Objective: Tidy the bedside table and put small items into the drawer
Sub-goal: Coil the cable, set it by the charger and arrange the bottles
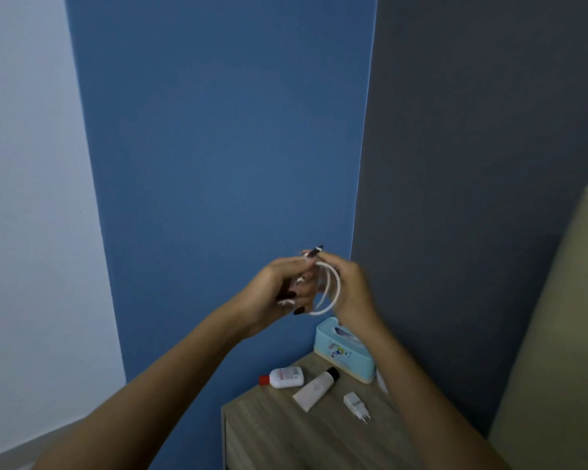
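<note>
1. A wood-grain table (pixel 269 422) is seen in the lower centre-right of the frame, set against the blue wall.
2. A light blue box (pixel 343 351) is placed at the table's back edge, toward the upper right of the tabletop.
3. A white bottle (pixel 286 377) with a red cap is laid on its side, left of the box.
4. A pale tube (pixel 314 390) with a black cap is laid slantwise just beside the bottle.
5. A white charger plug (pixel 355 407) is laid right of the tube, apart from it.
</note>
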`<state>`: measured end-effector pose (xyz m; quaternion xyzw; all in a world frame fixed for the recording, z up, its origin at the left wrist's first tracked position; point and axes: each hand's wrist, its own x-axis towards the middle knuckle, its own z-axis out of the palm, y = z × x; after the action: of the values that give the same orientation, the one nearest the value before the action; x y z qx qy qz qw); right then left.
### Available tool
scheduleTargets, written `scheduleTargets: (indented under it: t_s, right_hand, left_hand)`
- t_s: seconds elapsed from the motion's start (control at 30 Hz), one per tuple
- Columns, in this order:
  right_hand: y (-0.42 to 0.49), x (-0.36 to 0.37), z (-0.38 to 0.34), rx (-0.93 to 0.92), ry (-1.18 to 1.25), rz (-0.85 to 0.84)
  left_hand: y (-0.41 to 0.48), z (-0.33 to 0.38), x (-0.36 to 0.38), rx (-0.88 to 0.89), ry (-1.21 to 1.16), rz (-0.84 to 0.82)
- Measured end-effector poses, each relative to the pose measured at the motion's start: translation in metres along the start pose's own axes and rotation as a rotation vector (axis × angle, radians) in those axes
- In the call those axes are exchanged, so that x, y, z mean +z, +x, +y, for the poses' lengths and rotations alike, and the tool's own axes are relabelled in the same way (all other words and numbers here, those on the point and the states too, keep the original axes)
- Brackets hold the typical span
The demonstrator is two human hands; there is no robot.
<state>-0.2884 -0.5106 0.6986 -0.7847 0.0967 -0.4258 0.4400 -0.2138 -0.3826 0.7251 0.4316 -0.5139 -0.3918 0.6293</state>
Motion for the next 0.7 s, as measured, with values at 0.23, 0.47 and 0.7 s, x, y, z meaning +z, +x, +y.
scheduleTargets:
  t_s: [0.23, 0.47, 0.7]
  right_hand:
    - [-0.032, 0.038, -0.005, 0.302, 0.256, -0.089]
    - [-0.040, 0.038, -0.006, 0.261, 0.555, -0.094]
    - [-0.041, 0.039, -0.001, 0.069, 0.142, 0.049]
  left_hand:
    - [0.008, -0.001, -0.007, 0.053, -0.433, 0.162]
    - [0.008, 0.000, -0.014, 0.046, -0.372, 0.331]
    - [0.009, -0.003, -0.010, 0.088, 0.066, 0.425]
